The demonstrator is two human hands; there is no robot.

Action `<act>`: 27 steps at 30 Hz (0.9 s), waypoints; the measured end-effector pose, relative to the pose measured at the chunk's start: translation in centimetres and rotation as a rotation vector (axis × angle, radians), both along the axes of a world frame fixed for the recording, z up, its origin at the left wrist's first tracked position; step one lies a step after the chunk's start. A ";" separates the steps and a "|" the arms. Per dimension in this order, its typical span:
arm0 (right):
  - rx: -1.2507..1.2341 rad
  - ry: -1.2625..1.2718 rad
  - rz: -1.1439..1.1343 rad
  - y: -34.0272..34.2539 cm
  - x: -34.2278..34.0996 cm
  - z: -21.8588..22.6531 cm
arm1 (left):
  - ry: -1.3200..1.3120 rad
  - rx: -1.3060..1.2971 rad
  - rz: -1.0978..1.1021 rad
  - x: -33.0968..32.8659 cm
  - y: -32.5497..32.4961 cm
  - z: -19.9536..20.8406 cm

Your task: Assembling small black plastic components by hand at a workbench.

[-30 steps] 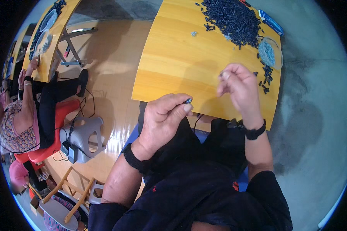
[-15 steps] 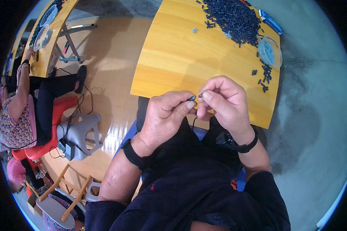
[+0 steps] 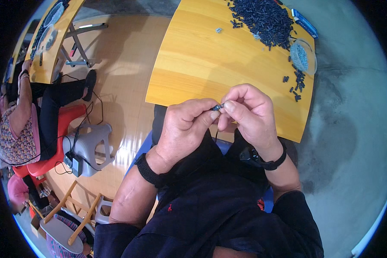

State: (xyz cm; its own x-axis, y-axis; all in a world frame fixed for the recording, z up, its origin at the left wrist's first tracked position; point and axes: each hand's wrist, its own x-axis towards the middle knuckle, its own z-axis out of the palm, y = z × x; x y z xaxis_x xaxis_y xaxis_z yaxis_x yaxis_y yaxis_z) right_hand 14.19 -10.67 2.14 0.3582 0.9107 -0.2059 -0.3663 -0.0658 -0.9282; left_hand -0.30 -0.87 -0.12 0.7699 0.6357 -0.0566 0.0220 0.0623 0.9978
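Note:
Over my lap, just off the near edge of the table, my left hand (image 3: 189, 122) pinches a small dark cylindrical piece (image 3: 215, 108) between thumb and forefinger. My right hand (image 3: 251, 114) is closed in a pinch on a tiny dark part (image 3: 222, 105), which meets the end of the left hand's piece. Fingertips hide most of both parts. A big heap of small black cylindrical pieces (image 3: 264, 21) covers the table's far right. Beside it stands a clear round tub of small light-blue parts (image 3: 300, 56), with several loose black pieces (image 3: 297, 81) lying nearer me.
The yellow wooden table (image 3: 193, 60) spans the space ahead. A blue-and-white box (image 3: 304, 23) lies at its right edge, and a small silvery cluster (image 3: 219, 30) sits on top. Leftward are a grey stool (image 3: 90, 146) with cables and a seated person (image 3: 19, 129) at another table.
The parts in my two hands have come together; a small gap showed between them before. My left fingertips have shifted slightly up and right.

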 end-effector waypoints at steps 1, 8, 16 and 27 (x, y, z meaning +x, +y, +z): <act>0.001 -0.001 -0.007 0.0 0.0 0.0 | 0.001 -0.005 -0.002 0.0 0.0 0.0; -0.004 -0.002 -0.026 0.0 -0.1 -0.2 | 0.023 0.045 -0.007 0.0 0.1 0.2; 0.005 -0.011 -0.019 0.1 0.0 -0.3 | 0.054 0.078 -0.012 0.1 0.3 0.4; -0.030 -0.057 -0.003 0.1 0.0 -0.3 | 0.055 0.087 -0.018 0.1 0.3 0.5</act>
State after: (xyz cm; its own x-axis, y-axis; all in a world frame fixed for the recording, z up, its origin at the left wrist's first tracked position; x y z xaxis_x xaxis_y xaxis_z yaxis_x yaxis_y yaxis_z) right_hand 14.15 -10.56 1.84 0.3725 0.9035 -0.2120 -0.3136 -0.0925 -0.9450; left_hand -0.21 -0.54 0.37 0.7782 0.6264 -0.0440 0.0769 -0.0255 0.9967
